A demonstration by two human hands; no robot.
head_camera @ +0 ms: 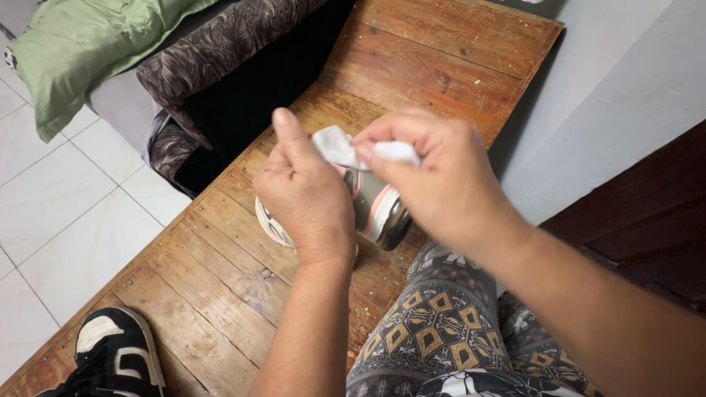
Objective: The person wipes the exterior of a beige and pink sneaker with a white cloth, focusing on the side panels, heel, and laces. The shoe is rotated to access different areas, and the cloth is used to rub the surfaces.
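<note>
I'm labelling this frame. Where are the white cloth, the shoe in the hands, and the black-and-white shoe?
white cloth (pixel 334 145), head view, bare fold between the hands.
shoe (pixel 382 209), head view, pink-and-white sole edge.
black-and-white shoe (pixel 118 353), head view, upper near the laces.

My left hand (pixel 305 195) and right hand (pixel 434 173) meet over the tabletop (pixel 220 279), pinching a cloth (pixel 346 147) between them above a shoe (pixel 379 209). Another shoe (pixel 114 360) sits at the tabletop's near left corner. A cushion (pixel 220 44) and pillow (pixel 81 51) lie beyond the far left edge.
</note>
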